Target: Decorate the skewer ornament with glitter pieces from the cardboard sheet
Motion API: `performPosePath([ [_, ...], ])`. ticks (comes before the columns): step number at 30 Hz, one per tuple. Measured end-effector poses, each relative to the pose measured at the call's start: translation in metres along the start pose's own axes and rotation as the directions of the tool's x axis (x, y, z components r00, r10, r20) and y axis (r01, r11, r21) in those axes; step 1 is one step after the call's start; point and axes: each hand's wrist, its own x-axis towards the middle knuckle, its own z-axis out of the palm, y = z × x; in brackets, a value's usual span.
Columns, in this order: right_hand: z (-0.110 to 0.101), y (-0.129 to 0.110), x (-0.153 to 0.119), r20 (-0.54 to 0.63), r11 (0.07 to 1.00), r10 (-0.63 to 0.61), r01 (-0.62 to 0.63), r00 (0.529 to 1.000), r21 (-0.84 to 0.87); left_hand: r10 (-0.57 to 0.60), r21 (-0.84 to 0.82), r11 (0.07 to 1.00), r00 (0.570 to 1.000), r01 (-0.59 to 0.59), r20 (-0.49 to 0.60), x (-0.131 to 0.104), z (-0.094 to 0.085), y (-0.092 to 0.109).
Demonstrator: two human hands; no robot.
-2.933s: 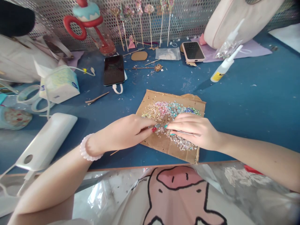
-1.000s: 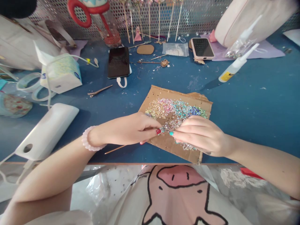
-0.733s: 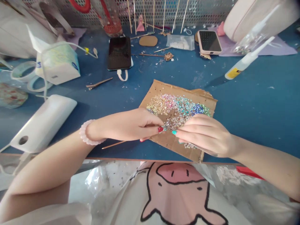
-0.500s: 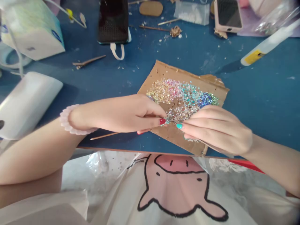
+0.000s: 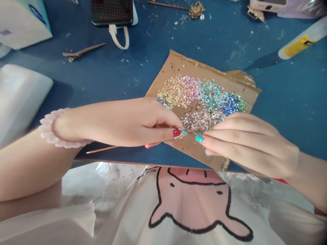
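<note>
Between thumb and finger, my left hand (image 5: 135,122) pinches a small piece covered in glittering teal chips (image 5: 183,132); most of it is hidden by the fingers. My right hand (image 5: 250,141) is closed on metal tweezers (image 5: 191,132), whose thin bent tip reaches the edge of that piece. Both hands are above a cardboard sheet (image 5: 187,151). Small shiny chips (image 5: 178,90) lie on it in patches of yellow, pink, teal, blue and green, with a silvery mixed patch (image 5: 201,119) close to the tweezers.
A thin wooden stick (image 5: 102,149) lies by the table's near edge, partly under my left wrist. A black phone (image 5: 112,12), a brown clip (image 5: 83,51), a tissue box (image 5: 22,25) and a white device (image 5: 22,92) lie left. A white tube (image 5: 298,44) is at the right.
The view has shifted closer and down, so the far items slide toward the top edge. Both hands keep their hold, with the tweezers' tip still at the small piece.
</note>
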Motion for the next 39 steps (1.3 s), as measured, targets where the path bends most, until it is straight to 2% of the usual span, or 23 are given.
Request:
performPosePath([
  [6, 0.003, 0.003, -0.001, -0.006, 0.999, -0.018, 0.019, 1.000, 0.039, 0.017, -0.023, 1.000, 1.000, -0.017, 0.024, 0.000, -0.001, -0.002],
  [19, 0.000, 0.000, -0.007, -0.011, 0.997, -0.078, 0.078, 0.997, -0.024, 0.006, -0.061, 0.998, 0.998, -0.003, 0.055, -0.001, -0.001, 0.004],
  [30, -0.001, -0.003, -0.007, -0.014, 0.995, -0.086, 0.085, 0.996, -0.053, 0.020, -0.025, 1.000, 1.000, -0.019, 0.019, 0.000, 0.003, 0.004],
  [33, -0.001, -0.003, -0.005, -0.067, 1.000, -0.029, 0.028, 0.997, -0.006, 0.066, -0.012, 0.998, 0.997, -0.067, -0.047, 0.001, 0.004, 0.004],
  [35, 0.000, -0.002, -0.004, -0.147, 0.998, 0.041, -0.033, 0.988, 0.053, 0.076, -0.046, 0.996, 0.991, -0.081, -0.108, 0.002, 0.007, 0.003],
  [39, 0.004, 0.002, -0.002, -0.325, 0.976, 0.147, -0.084, 0.934, 0.201, 0.036, -0.214, 0.974, 0.984, -0.074, -0.177, 0.001, 0.016, 0.002],
])
